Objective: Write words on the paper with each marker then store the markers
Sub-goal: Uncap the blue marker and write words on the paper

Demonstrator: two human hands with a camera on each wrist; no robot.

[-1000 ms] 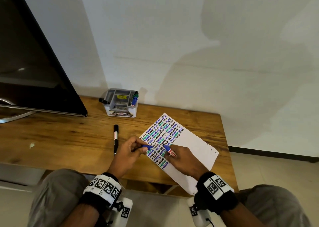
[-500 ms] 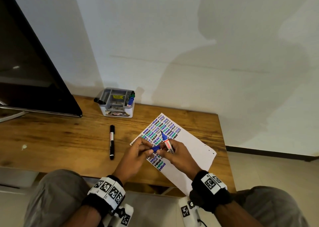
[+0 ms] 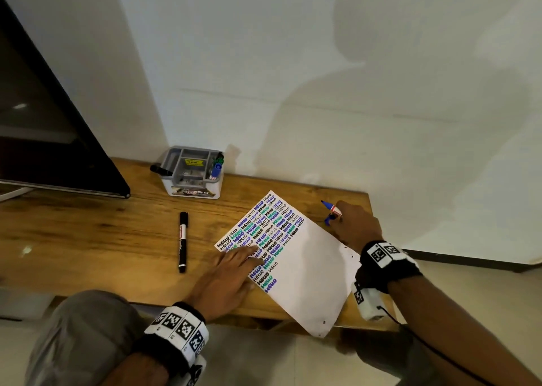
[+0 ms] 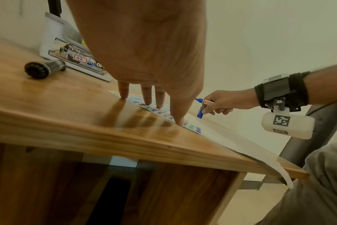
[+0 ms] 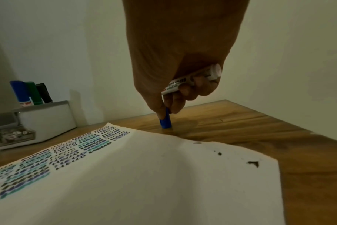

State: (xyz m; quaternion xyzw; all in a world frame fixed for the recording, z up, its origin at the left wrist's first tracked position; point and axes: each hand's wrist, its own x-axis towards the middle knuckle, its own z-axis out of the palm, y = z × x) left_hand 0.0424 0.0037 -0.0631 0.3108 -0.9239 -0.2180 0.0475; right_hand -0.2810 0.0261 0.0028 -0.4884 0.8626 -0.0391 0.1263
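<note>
so the white sheet of paper [image 3: 305, 268] is covered in rows of "HELLO" in black, blue and green ink; the white and grey plastic organiser box [image 4: 54, 38] at the far side has a small red-bordered label reading "42"; its other print is too blurry

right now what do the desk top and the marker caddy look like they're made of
Desk top: looks like wood or wood veneer with a glossy finish; grain streaks show and the fingers reflect in it. Marker caddy: seemingly moulded plastic, smooth white walls, grey divided insert, printed label on its front.
</note>
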